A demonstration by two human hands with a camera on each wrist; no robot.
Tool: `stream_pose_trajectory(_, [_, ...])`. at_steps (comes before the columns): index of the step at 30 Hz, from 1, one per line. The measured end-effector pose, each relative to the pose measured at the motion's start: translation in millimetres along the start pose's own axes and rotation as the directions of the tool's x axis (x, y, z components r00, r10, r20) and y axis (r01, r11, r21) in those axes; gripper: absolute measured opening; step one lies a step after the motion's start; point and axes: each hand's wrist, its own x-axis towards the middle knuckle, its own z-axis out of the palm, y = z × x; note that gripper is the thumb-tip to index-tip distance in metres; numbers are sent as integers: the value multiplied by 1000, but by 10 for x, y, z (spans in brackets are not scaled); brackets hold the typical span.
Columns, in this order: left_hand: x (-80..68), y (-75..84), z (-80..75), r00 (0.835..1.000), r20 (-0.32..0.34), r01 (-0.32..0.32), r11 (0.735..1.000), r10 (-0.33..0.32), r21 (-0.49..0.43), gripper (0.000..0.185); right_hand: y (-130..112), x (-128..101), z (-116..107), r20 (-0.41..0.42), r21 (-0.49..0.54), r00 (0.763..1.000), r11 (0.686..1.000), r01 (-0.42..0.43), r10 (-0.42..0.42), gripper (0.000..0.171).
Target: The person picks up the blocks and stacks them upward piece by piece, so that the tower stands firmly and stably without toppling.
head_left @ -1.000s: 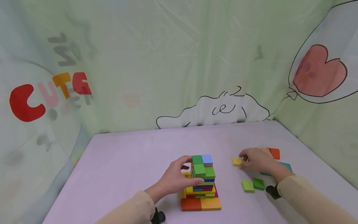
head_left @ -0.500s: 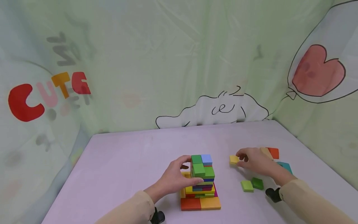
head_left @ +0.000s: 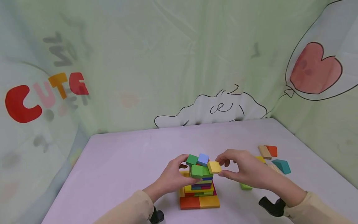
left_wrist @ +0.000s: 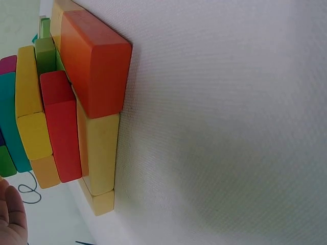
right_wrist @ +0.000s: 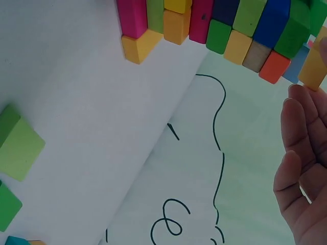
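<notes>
Head view is showing a stack of coloured blocks (head_left: 199,183) standing on the pale table (head_left: 126,161), with the left hand (head_left: 174,177) cupping its left side, fingers curling against the green blocks near the top. The right hand (head_left: 243,171) is pinching a yellow block (head_left: 214,167) between thumb and fingertips, holding it at the stack's upper right edge, level with the top layer; it seems to be touching the green block beside it, though the angle is making that hard to confirm. Right of the hand, loose blocks (head_left: 272,157) are lying on the table, well apart from the stack, and a light green one (head_left: 246,186) is peeking out under the wrist. Right wrist view is catching the yellow block (right_wrist: 314,69) just past the fingertips (right_wrist: 299,115), beside the stack's side (right_wrist: 230,25).
</notes>
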Motion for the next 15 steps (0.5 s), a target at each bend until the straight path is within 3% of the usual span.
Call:
stream_pose_trajectory(9, [8,-5,-6,1000,-2,-13,1000,13,8,56,31,3,-43,9,-32,999,998,-47,48,33])
stream_pose_trajectory(12, [8,-11,-3,1000,-5,-16,1000,16,7,56,232,42,-16,-1,-61,996,994,-94,94,33])
stream_pose_trajectory(15, [4,-23,8,1000,-6,-12,1000,12,3,56,530,89,74,35,-97,977,974,-207,211,30])
